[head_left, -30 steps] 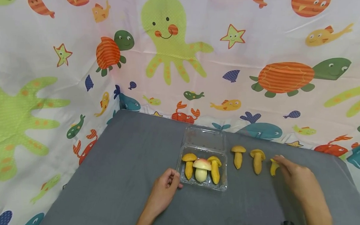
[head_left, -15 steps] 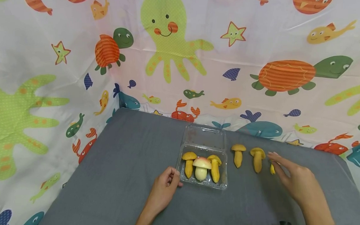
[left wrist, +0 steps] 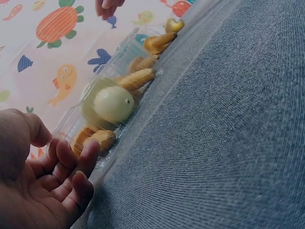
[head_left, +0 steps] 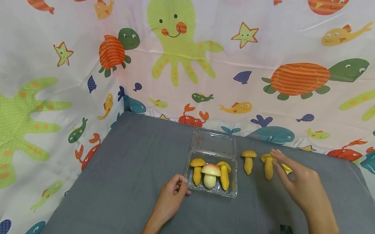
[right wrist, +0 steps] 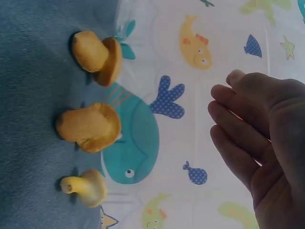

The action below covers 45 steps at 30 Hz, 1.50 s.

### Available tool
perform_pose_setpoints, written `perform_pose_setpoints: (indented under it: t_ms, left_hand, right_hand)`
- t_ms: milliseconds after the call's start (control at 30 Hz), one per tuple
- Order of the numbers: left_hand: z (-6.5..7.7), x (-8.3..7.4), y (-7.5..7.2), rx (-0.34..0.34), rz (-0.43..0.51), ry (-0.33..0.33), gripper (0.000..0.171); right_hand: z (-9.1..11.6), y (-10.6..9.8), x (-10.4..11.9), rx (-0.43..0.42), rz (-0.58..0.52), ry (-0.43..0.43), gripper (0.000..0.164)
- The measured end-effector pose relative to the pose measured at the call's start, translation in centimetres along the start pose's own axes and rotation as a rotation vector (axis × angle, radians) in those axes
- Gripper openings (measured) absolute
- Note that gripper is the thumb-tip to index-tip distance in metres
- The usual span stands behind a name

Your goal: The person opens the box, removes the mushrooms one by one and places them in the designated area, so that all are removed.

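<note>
A clear plastic clamshell box (head_left: 212,193) stands with its lid (head_left: 212,143) folded back. Inside lie two yellow toy mushrooms (head_left: 197,172) and, between them, a cream toy mushroom (head_left: 210,178) with a pinkish cap. My left hand (head_left: 168,198) pinches the box's left front edge between thumb and fingers. Right of the box, two yellow-brown mushrooms (head_left: 248,162) and a smaller yellow mushroom (head_left: 287,169) lie in a row. Over the right end of that row hovers my right hand (head_left: 303,185), partly hiding the small one. In the right wrist view its fingers (right wrist: 238,126) hold nothing.
A grey cloth (head_left: 130,160) covers the table. Behind and to the left hangs a white curtain (head_left: 215,12) printed with sea animals, its lower edge close to the box lid. A small dark object (head_left: 286,230) shows at the bottom edge, beside my right forearm.
My right hand has let go of the small yellow mushroom and moved left above the middle one of the row. My left hand has stayed on the box.
</note>
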<state>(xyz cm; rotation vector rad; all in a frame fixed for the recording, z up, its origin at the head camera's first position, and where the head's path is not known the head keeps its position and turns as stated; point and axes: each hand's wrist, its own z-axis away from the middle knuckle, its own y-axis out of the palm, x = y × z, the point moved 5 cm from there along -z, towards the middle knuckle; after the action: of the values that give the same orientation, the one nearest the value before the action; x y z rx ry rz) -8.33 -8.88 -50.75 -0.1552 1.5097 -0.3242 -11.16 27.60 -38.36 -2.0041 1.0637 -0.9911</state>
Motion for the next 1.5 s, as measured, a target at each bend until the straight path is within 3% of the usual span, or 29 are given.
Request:
perform_pose_setpoints:
  t_ms: [200,467,1000,1233,1500]
  left_hand:
    - [0.0,-0.1,0.1,0.006,0.000,-0.006,0.021]
    - [0.0,0.1,0.2,0.011,0.001,-0.017,0.021]
    - [0.1,-0.1,0.3,0.002,0.006,-0.010,0.019]
    - [0.2,-0.1,0.1,-0.007,0.011,-0.012,0.021]
    - [0.1,0.0,0.0,-0.001,0.003,-0.009,0.022]
  right_hand:
    - [-0.4,-0.5,0.1,0.011,-0.014,0.062,0.061]
    - [-0.9,-0.5,1.1,0.121,-0.014,0.192,0.065]
    - [-1.6,1.5,4.9,0.200,-0.122,0.131,0.064]
    - [-1.6,3.4,6.2,0.235,-0.154,0.046,0.059]
    - [-0.8,5.5,6.7,0.289,-0.192,0.041,0.059]
